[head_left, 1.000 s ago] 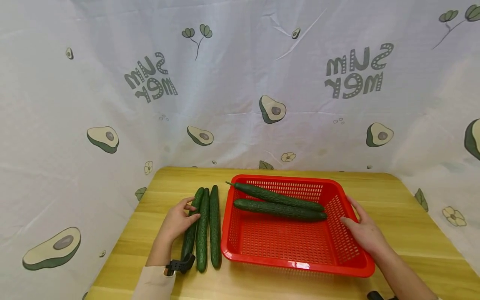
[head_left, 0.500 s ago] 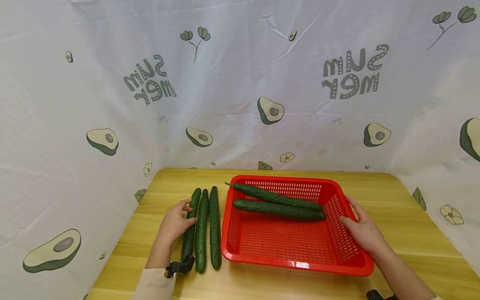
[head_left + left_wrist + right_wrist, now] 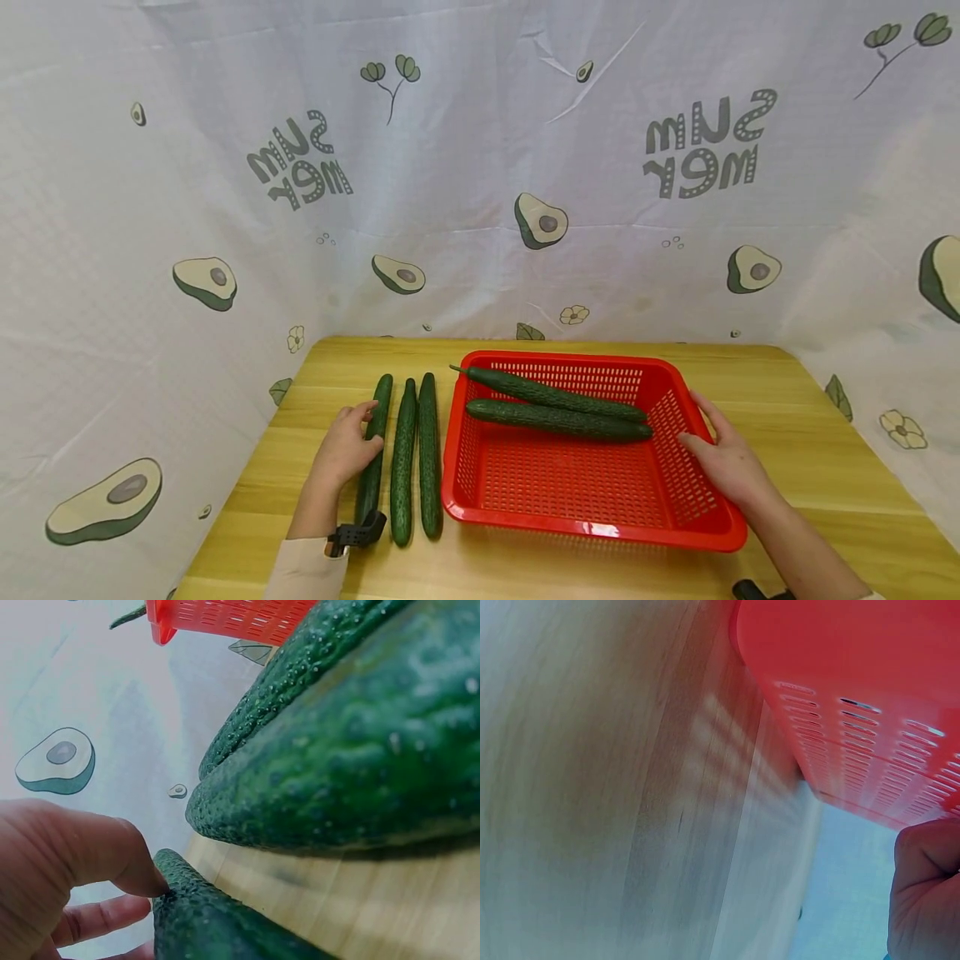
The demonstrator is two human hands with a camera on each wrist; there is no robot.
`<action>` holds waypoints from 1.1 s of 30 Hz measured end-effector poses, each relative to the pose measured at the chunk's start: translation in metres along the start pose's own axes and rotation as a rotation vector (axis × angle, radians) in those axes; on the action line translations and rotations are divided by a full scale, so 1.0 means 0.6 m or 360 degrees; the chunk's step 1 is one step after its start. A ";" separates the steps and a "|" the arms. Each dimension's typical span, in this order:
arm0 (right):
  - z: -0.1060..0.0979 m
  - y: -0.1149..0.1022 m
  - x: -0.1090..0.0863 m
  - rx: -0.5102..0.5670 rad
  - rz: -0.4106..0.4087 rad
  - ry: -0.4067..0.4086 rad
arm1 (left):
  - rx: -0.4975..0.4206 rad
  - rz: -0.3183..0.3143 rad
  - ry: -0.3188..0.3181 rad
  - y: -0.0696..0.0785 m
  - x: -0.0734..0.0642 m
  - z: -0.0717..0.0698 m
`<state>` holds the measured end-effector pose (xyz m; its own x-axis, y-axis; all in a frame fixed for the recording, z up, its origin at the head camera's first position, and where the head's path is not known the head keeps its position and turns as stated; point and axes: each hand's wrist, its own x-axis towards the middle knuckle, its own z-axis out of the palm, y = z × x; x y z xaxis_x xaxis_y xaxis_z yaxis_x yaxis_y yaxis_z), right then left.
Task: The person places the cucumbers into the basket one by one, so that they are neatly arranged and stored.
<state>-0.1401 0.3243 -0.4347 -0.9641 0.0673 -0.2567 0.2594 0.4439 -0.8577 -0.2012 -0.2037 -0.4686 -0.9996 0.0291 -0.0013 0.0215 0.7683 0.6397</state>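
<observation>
Left of the basket (image 3: 592, 529), the left hand (image 3: 345, 444) holds the outermost cucumber (image 3: 372, 479) in its fingers; the right hand (image 3: 727, 467) grips the basket's right side. Inside lie two cucumbers (image 3: 558, 419); two more cucumbers (image 3: 430, 458) lie just left.

- The left hand (image 3: 343, 443) is moving leftward over the surface (image 3: 251, 500).
- The leftmost cucumber (image 3: 370, 479) is shifting left with it.
- The gap between that and the middle cucumber (image 3: 402, 467) is widening.

three green cucumbers (image 3: 402, 467) side by side, red perforated basket (image 3: 570, 492) alongside, two cucumbers (image 3: 558, 418) inside
</observation>
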 end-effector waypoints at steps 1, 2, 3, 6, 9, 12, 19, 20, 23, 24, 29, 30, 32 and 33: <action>0.000 0.000 0.001 -0.0002 0.0005 0.0004 | -0.0007 -0.0004 0.0000 0.000 0.000 0.001; 0.000 0.000 0.001 -0.0001 0.0001 0.0004 | -0.0014 -0.0003 0.0002 0.000 0.000 0.001; 0.000 0.000 0.001 0.0000 -0.0003 0.0003 | -0.0018 -0.0006 0.0003 -0.001 0.000 0.002; -0.001 -0.002 0.001 -0.0007 -0.0004 0.0008 | -0.0008 0.0000 0.0005 -0.003 0.001 0.004; 0.000 -0.002 0.001 -0.0016 -0.0010 0.0011 | 0.0016 -0.0013 0.0005 -0.006 0.001 0.007; 0.001 0.000 0.001 -0.0009 -0.0008 0.0011 | 0.0013 -0.0027 0.0003 -0.008 0.001 0.011; 0.001 0.000 0.000 0.0009 -0.0002 0.0011 | 0.0019 -0.0017 0.0005 -0.013 0.002 0.016; 0.001 -0.001 0.000 0.0003 -0.0002 0.0013 | 0.0022 -0.0015 0.0003 -0.014 0.002 0.017; 0.001 -0.001 0.001 -0.0003 0.0006 0.0019 | 0.0022 -0.0015 0.0001 -0.014 0.003 0.016; 0.001 -0.001 0.001 -0.0004 0.0005 0.0019 | 0.0017 -0.0013 -0.0001 -0.015 0.003 0.016; 0.001 -0.001 0.001 0.0004 0.0012 0.0016 | -0.0009 -0.0009 -0.0008 -0.019 0.002 0.014; 0.000 -0.001 0.001 0.0004 0.0006 0.0015 | -0.0018 -0.0009 -0.0009 -0.019 0.002 0.013; 0.001 0.000 0.000 0.0001 0.0006 0.0017 | -0.0041 -0.0015 -0.0009 -0.019 0.001 0.012; 0.001 0.000 0.000 0.0003 0.0010 0.0017 | -0.0063 -0.0019 -0.0011 -0.018 0.001 0.010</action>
<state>-0.1401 0.3238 -0.4349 -0.9631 0.0794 -0.2573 0.2654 0.4416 -0.8571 -0.2017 -0.2081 -0.4805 -0.9996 0.0249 -0.0142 0.0089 0.7428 0.6695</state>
